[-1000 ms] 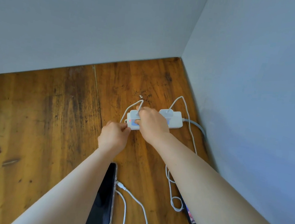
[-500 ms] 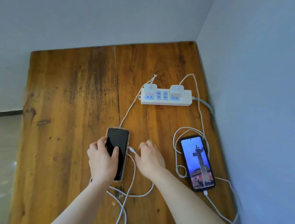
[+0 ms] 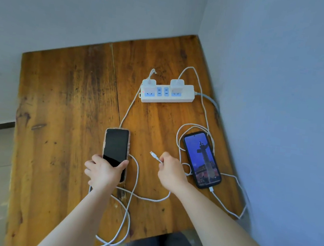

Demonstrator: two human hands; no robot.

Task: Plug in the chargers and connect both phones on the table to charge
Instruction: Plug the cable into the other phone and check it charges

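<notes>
Head view, left hand gripping dark phone, right fingers pinching cable plug

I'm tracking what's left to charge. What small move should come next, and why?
Probably bring the cable plug in the right hand to the bottom end of the dark phone held by the left hand. Both chargers sit in the power strip, and the lit phone already has a cable.

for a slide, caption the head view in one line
Left hand steadies the dark phone while right hand holds the free cable plug.
</notes>
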